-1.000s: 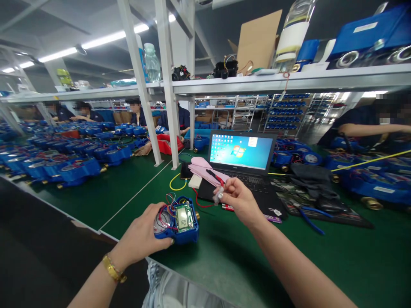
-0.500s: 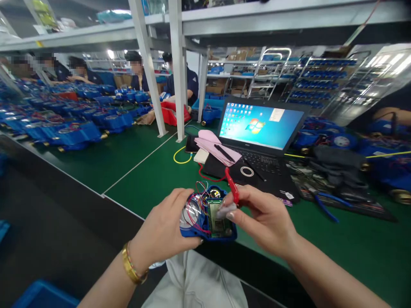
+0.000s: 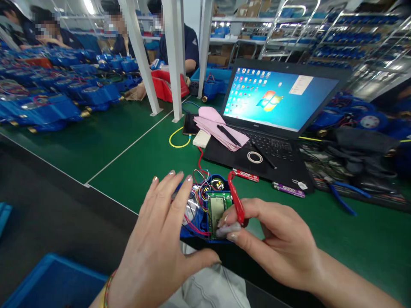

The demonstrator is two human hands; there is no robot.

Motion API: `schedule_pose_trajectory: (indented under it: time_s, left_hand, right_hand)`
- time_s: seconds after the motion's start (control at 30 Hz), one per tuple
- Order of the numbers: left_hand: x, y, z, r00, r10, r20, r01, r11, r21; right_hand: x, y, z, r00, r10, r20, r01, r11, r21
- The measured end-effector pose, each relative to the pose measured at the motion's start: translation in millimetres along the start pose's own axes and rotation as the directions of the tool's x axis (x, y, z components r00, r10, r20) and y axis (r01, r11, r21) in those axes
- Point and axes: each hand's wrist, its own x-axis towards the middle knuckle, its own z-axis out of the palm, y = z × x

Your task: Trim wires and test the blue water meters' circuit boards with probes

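Blue meter housing (image 3: 192, 229) at near bench (image 3: 135, 171) edge, open face up, green circuit board (image 3: 215, 209) long axis running away from person. Left hand (image 3: 160, 244) cups housing, fingers spread loose. Right hand (image 3: 276, 244) fingers pinch small clear piece (image 3: 227, 229) against board; red clip (image 3: 236, 201) alongside. Laptop (image 3: 272, 124) beyond.
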Motion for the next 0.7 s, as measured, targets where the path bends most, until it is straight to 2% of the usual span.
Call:
schedule_pose_trajectory:
  time_s: [0.17, 0.7]
  left_hand:
    - [1.0, 14.1, 7.9, 0.999, 0.017, -0.036, -0.019, 0.999, -0.048]
    - [1.8, 12.5, 10.9, 0.998, 0.031, -0.054, -0.036, 0.996, -0.088]
  right_hand:
    - [0.9, -0.4, -0.9, 1.000, -0.013, 0.007, 0.013, 1.000, -0.003]
    - [1.0, 0.0, -1.7, 0.998, -0.019, 0.067, 0.019, 1.000, 0.002]
